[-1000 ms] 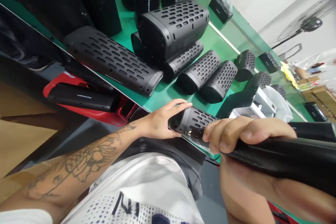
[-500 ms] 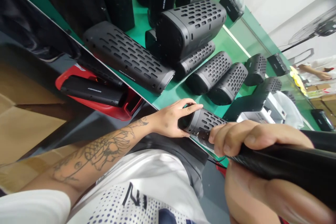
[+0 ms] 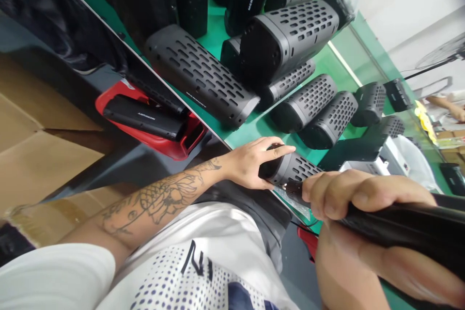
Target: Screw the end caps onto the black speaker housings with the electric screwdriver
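Slotted housing [image 3: 297, 167] lies on green bench [image 3: 252, 134] by its near edge, in front of the wearer. Left hand [image 3: 247, 162]: thumb and forefinger spread apart, gripping its end between them. Right hand [image 3: 363, 196]: fingers curled together round a black tool [image 3: 410, 218], tip at the housing's near side; contact likely, but too small to confirm. Judged risk: off-axis pressure could skid the tip into the nearby left thumb; a slack left hold could let the housing twist

My left hand [image 3: 250, 162] grips one end of a slotted casing [image 3: 298, 167]; my right hand [image 3: 366, 196] holds a black tool [image 3: 410, 225], tip beside it.
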Action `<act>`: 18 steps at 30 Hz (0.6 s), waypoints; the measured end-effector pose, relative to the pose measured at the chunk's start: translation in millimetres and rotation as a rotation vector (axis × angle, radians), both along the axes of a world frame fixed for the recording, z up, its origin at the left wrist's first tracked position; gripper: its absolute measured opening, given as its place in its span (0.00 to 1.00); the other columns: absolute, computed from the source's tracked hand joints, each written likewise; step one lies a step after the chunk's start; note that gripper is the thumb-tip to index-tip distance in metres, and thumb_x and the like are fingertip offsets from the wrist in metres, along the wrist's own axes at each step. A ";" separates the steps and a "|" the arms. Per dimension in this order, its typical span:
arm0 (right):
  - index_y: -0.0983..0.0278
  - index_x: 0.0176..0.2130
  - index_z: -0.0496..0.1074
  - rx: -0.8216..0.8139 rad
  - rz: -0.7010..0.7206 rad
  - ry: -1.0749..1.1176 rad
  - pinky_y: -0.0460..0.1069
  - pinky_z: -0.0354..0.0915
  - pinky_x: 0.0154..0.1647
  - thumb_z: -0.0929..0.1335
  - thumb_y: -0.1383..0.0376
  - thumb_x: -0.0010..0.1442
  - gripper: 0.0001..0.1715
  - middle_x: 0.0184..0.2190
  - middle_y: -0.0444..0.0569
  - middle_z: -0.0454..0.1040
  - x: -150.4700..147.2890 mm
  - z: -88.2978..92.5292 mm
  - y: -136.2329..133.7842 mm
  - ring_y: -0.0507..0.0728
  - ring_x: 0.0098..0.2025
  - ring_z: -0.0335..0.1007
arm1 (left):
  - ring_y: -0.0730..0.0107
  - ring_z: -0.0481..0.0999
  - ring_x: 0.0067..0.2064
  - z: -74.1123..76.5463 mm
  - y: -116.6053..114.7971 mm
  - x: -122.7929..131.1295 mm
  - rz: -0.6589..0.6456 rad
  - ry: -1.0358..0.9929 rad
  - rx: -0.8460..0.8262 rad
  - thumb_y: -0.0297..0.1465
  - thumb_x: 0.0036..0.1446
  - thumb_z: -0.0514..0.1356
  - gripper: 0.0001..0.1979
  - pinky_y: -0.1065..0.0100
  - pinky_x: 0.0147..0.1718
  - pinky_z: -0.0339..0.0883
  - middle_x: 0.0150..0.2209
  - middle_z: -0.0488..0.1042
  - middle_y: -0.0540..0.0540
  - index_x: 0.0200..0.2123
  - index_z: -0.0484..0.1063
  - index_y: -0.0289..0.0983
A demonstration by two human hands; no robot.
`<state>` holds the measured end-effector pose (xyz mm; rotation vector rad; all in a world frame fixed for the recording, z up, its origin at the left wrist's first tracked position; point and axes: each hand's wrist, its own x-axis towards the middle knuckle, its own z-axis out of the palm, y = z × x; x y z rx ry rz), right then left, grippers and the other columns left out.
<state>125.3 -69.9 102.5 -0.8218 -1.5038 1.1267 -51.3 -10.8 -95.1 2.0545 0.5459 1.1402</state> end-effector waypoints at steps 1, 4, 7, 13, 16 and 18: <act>0.59 0.37 0.84 0.000 -0.046 0.000 0.54 0.76 0.27 0.82 0.46 0.70 0.21 0.23 0.40 0.78 -1.1 2.2 0.0 0.54 0.19 0.72 | 0.36 0.73 0.78 0.1 -0.3 0.2 0.001 0.000 0.004 0.41 0.63 0.79 0.55 0.38 0.78 0.71 0.76 0.68 0.27 0.86 0.61 0.41; 0.59 0.33 0.80 0.016 -0.084 -0.007 0.53 0.74 0.25 0.87 0.46 0.62 0.26 0.22 0.37 0.76 -2.9 4.0 -0.9 0.53 0.17 0.71 | 0.36 0.72 0.79 0.1 -0.5 0.3 0.008 0.017 -0.010 0.41 0.62 0.80 0.56 0.39 0.78 0.71 0.77 0.68 0.27 0.86 0.61 0.42; 0.59 0.35 0.79 0.027 -0.072 -0.008 0.53 0.75 0.26 0.84 0.41 0.66 0.28 0.23 0.38 0.77 -1.1 -5.2 -2.8 0.53 0.19 0.72 | 0.36 0.73 0.78 1.0 1.6 -1.6 0.013 0.035 -0.017 0.40 0.60 0.80 0.57 0.39 0.77 0.72 0.77 0.68 0.28 0.86 0.61 0.43; 0.57 0.44 0.84 0.041 -0.053 0.044 0.57 0.77 0.30 0.73 0.38 0.78 0.28 0.26 0.42 0.80 18.7 -8.4 -24.2 0.55 0.21 0.74 | 0.31 0.79 0.72 11.0 -21.6 -2.8 0.175 0.159 0.081 0.45 0.61 0.80 0.55 0.35 0.73 0.75 0.74 0.72 0.25 0.84 0.61 0.40; 0.54 0.46 0.85 0.080 -0.186 0.057 0.56 0.75 0.26 0.70 0.49 0.84 0.19 0.23 0.38 0.76 58.6 16.3 -34.1 0.54 0.16 0.67 | 0.28 0.82 0.67 7.7 -65.0 -0.8 0.356 0.242 0.144 0.52 0.61 0.79 0.61 0.32 0.66 0.82 0.70 0.74 0.24 0.86 0.55 0.39; 0.51 0.45 0.86 0.133 -0.336 0.090 0.55 0.76 0.26 0.79 0.51 0.75 0.08 0.24 0.35 0.76 94.1 31.5 -29.7 0.53 0.17 0.68 | 0.28 0.82 0.66 1.3 -95.3 -1.7 0.396 0.262 0.194 0.55 0.60 0.78 0.64 0.32 0.63 0.85 0.69 0.76 0.25 0.88 0.53 0.39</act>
